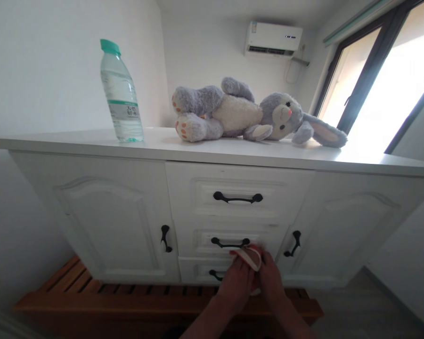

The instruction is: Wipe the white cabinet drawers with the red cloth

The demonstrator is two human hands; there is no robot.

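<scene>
I see both hands low in frame, before the cabinet's [127,212] drawers. Left hand [235,282] and right hand [272,282] together pinch a small white-and-pink cloth item [249,256], fingers closed on it, just beside the middle drawer handle [229,243]. Farther back, on top: a water bottle [121,94] upright, a plush rabbit [247,113] lying down.

A white cabinet [233,207] is seen close up from a single head-worn camera, set low and tilted upward toward its front. Its top runs across mid-frame, with the hands caught at the lower edge.
</scene>
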